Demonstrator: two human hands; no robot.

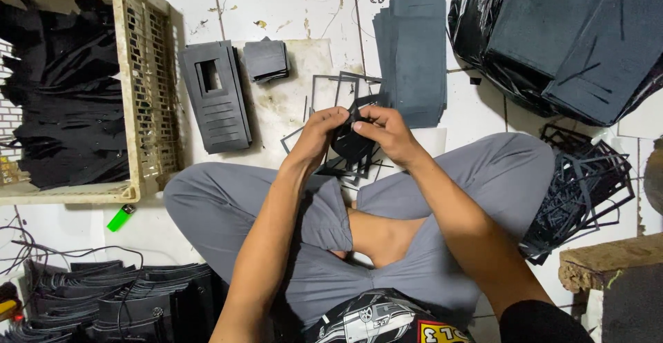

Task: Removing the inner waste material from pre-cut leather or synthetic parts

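My left hand (319, 134) and my right hand (384, 130) meet over my crossed legs, both pinching one black die-cut foam sheet (351, 144). Thin black frame strips (338, 84) hang from it and lie on the floor just beyond my hands. A stack of cut dark grey sheets with a window hole (215, 96) lies to the left. A small pile of black square pieces (266, 60) rests beside it. A taller stack of uncut grey sheets (414, 53) sits straight ahead.
A cream plastic crate (148, 87) full of black scraps stands at left. A black bag holding large grey sheets (566, 36) is at top right, a heap of black offcut frames (587, 184) at right. A green lighter (121, 217) lies near my left knee.
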